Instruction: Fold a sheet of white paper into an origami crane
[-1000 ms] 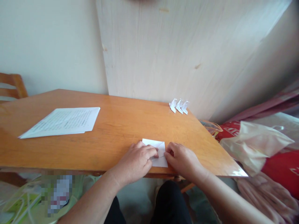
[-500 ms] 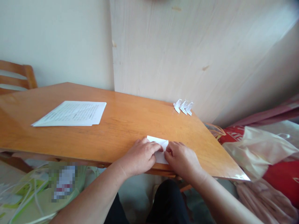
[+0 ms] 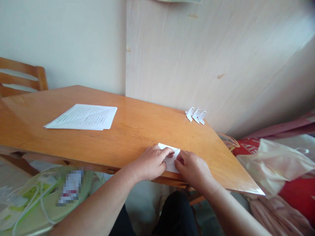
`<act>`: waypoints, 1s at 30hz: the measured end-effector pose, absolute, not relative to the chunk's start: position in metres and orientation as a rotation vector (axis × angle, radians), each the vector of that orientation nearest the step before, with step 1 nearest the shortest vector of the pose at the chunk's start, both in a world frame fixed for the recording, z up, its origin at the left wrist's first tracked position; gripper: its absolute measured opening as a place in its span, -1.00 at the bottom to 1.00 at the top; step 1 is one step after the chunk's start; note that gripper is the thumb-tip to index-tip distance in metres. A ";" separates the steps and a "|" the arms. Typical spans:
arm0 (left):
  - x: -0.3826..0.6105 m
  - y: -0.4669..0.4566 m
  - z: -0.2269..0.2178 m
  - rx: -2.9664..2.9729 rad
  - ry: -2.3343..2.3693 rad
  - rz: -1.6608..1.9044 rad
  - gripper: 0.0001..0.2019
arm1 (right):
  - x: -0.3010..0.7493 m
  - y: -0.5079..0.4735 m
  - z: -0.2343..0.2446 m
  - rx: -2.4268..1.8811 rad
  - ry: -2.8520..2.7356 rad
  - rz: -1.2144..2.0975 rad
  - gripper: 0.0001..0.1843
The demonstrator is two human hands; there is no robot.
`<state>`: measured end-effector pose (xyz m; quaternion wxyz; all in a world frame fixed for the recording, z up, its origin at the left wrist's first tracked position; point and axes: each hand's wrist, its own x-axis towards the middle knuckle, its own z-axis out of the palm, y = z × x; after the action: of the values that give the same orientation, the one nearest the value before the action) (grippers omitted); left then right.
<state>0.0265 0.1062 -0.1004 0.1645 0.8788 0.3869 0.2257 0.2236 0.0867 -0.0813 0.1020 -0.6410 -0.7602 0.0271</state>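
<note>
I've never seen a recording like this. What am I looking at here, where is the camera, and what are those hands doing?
There is no machine: a person works with bare hands, filmed by one head-worn camera looking forward and down. The left hand presses on a small white paper at the near edge of the wooden table; the right hand has curled fingers at its right edge. Farther off lie printed sheets and three small folded pieces. A chair stands left, plastic bags right.

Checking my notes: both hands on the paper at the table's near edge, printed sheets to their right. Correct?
No: head view shows the sheets on their left. Left hand and right hand are on the paper at the near table edge.
</note>
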 end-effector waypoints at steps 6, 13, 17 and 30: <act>0.029 0.108 -0.103 2.474 1.051 0.712 -0.54 | 0.210 0.081 -0.088 -1.832 -2.274 0.072 -0.84; 0.021 0.115 -0.093 2.445 0.964 0.583 -0.51 | 0.211 0.084 -0.090 -1.802 -2.256 0.197 -0.87; 0.014 0.127 -0.082 2.435 0.766 0.430 -0.46 | 0.210 0.083 -0.089 -1.833 -2.244 0.213 -0.86; 0.013 0.142 -0.086 2.396 0.643 0.362 -0.36 | 0.197 0.077 -0.086 -1.818 -2.248 0.146 -0.84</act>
<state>0.0128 0.1415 -0.0859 0.3120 0.9080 0.2438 0.1371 0.1969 0.0775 -0.0864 0.1228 -0.6233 -0.7707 0.0501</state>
